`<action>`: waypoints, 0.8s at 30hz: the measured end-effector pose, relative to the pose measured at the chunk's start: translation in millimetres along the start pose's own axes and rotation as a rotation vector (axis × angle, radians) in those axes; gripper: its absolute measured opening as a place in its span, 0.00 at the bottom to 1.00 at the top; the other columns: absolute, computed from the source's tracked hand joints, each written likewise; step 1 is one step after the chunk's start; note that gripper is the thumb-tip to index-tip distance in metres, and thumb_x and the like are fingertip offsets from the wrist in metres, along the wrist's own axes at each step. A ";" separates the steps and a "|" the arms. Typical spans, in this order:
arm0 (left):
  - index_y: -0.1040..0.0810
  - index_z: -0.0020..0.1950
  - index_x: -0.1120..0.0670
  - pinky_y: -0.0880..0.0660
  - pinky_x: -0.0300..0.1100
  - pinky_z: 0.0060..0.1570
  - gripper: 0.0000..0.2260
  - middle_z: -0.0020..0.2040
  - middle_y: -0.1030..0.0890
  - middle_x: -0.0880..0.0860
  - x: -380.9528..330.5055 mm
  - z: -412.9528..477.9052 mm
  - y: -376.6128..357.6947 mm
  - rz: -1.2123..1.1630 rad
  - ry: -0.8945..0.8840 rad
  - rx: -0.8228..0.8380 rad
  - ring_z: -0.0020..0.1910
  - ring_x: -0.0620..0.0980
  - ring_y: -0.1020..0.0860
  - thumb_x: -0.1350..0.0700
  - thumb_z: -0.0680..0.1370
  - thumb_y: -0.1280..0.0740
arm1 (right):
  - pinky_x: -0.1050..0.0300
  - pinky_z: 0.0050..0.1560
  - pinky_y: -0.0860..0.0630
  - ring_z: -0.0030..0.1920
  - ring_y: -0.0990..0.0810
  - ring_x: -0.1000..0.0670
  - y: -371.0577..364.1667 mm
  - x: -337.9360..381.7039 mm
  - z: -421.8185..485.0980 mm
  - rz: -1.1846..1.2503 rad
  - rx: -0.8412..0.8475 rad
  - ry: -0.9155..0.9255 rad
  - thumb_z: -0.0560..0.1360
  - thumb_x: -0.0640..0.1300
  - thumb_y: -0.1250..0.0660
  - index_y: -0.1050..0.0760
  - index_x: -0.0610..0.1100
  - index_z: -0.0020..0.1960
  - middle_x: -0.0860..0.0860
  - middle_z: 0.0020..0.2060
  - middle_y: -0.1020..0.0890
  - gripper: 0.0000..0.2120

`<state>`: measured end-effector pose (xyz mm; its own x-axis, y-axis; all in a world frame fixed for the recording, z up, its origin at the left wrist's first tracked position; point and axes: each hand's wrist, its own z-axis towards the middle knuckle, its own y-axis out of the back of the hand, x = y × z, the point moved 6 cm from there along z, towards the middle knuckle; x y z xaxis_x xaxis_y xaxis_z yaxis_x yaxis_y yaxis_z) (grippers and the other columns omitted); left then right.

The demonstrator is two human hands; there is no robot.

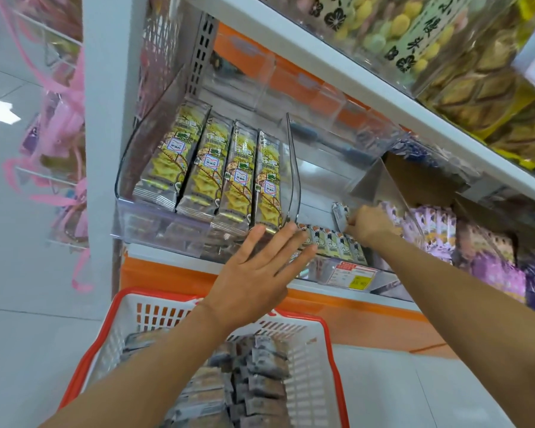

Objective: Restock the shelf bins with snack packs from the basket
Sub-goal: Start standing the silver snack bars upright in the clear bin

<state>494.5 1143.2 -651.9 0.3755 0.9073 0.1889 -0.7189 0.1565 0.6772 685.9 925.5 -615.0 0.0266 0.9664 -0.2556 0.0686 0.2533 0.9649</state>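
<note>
A white basket with a red rim [328, 359] sits below me, holding several grey-brown snack packs [260, 375]. My left hand [257, 273] is spread open, its fingers reaching the front of the clear shelf bins near the divider. The left bin [130, 177] is filled with yellow-green packs [217, 174] standing in rows. My right hand [368, 225] pinches a grey snack pack [340, 214] inside the middle clear bin [331, 168], above a low row of packs [337, 245] at the bin's front.
Purple packs [439, 230] fill the bin to the right. The upper shelf [368, 78] overhangs close above and carries bagged sweets. A white upright post [105, 118] and pink ribbons [71, 88] stand at the left. A price tag [352, 276] hangs on the shelf edge.
</note>
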 end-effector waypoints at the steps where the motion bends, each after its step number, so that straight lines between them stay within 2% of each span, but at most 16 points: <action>1: 0.37 0.77 0.53 0.63 0.59 0.75 0.33 0.75 0.32 0.54 -0.2 0.3 1.0 -0.002 0.002 0.014 0.77 0.56 0.44 0.49 0.74 0.32 | 0.54 0.48 0.22 0.45 0.18 0.43 -0.2 -0.1 -1.1 0.003 0.013 0.006 0.76 0.43 0.32 0.18 0.39 0.46 0.42 0.43 0.16 0.08; 5: 0.36 0.77 0.53 0.63 0.59 0.76 0.33 0.75 0.32 0.54 -0.5 0.8 5.7 -0.035 0.013 0.055 0.77 0.55 0.44 0.52 0.73 0.32 | 0.50 0.54 0.21 0.50 0.18 0.42 6.4 -1.2 -10.9 0.072 0.044 0.020 0.78 0.44 0.36 0.19 0.40 0.57 0.41 0.52 0.17 0.13; 7: 0.35 0.77 0.53 0.62 0.59 0.76 0.33 0.76 0.34 0.55 -0.7 1.1 6.6 -0.048 0.020 0.085 0.78 0.56 0.45 0.52 0.72 0.31 | 0.51 0.57 0.22 0.52 0.18 0.41 16.7 -2.4 -20.6 0.163 0.006 0.040 0.79 0.43 0.36 0.19 0.41 0.59 0.41 0.54 0.17 0.13; 9: 0.37 0.78 0.54 0.62 0.58 0.76 0.31 0.77 0.37 0.55 -2.7 1.8 7.5 -0.048 0.024 0.110 0.78 0.57 0.47 0.53 0.74 0.36 | 0.51 0.58 0.24 0.55 0.19 0.42 27.2 -3.3 -33.3 0.274 -0.048 0.079 0.79 0.42 0.36 0.20 0.42 0.61 0.42 0.55 0.17 0.13; 11: 0.40 0.78 0.56 0.62 0.57 0.76 0.30 0.79 0.41 0.56 -7.4 1.9 8.5 -0.036 0.032 0.131 0.79 0.57 0.49 0.53 0.76 0.42 | 0.52 0.58 0.24 0.54 0.19 0.46 37.3 -5.0 -49.6 0.404 -0.118 0.122 0.78 0.44 0.34 0.20 0.44 0.61 0.44 0.55 0.16 0.12; 13: 0.42 0.79 0.57 0.61 0.57 0.76 0.30 0.80 0.45 0.55 -15.1 0.4 9.9 -0.021 0.036 0.143 0.79 0.57 0.50 0.53 0.77 0.44 | 0.60 0.52 0.24 0.47 0.19 0.52 50.3 -6.4 -71.8 0.554 -0.209 0.165 0.78 0.44 0.33 0.19 0.45 0.59 0.48 0.52 0.16 0.11; 15: 0.41 0.78 0.56 0.58 0.57 0.77 0.29 0.79 0.43 0.55 -25.7 -2.4 12.9 -0.043 0.024 0.128 0.78 0.57 0.47 0.53 0.77 0.43 | 0.72 0.45 0.27 0.42 0.22 0.62 66.3 -3.9 -101.5 0.714 -0.306 0.233 0.77 0.43 0.32 0.18 0.45 0.57 0.53 0.47 0.17 0.09; 16: 0.39 0.78 0.56 0.55 0.57 0.77 0.29 0.77 0.40 0.56 -31.4 -4.2 14.3 -0.067 0.016 0.117 0.77 0.57 0.44 0.53 0.76 0.40 | 0.74 0.44 0.28 0.41 0.23 0.63 73.1 -1.8 -118.1 0.791 -0.345 0.274 0.77 0.42 0.32 0.18 0.46 0.56 0.56 0.46 0.18 0.08; 18: 0.35 0.75 0.57 0.47 0.56 0.75 0.33 0.72 0.36 0.56 -43.0 -8.8 14.1 -0.126 -0.004 0.125 0.72 0.58 0.38 0.53 0.72 0.32 | 0.69 0.43 0.25 0.40 0.22 0.61 76.9 2.7 -148.1 0.933 -0.368 0.349 0.77 0.40 0.32 0.18 0.47 0.53 0.61 0.43 0.19 0.07; 21: 0.31 0.71 0.58 0.39 0.56 0.68 0.37 0.65 0.31 0.58 -58.2 -18.7 7.9 -0.206 -0.021 0.224 0.66 0.59 0.33 0.53 0.65 0.25 | 0.61 0.43 0.23 0.41 0.21 0.55 59.2 7.4 -177.7 1.021 -0.330 0.413 0.77 0.39 0.32 0.18 0.45 0.52 0.58 0.42 0.18 0.06; 24: 0.25 0.67 0.59 0.36 0.55 0.64 0.32 0.62 0.25 0.59 -68.0 -32.3 -3.8 -0.242 -0.009 0.374 0.62 0.60 0.30 0.53 0.64 0.24 | 0.62 0.43 0.24 0.41 0.21 0.55 31.1 10.4 -203.1 1.082 -0.301 0.455 0.78 0.40 0.33 0.18 0.45 0.53 0.58 0.43 0.19 0.06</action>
<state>452.8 1093.4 -690.2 0.5131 0.8583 -0.0011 -0.3499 0.2104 0.9129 485.8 952.2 -575.6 -0.4306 0.5961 0.6776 -0.0087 -0.7535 0.6574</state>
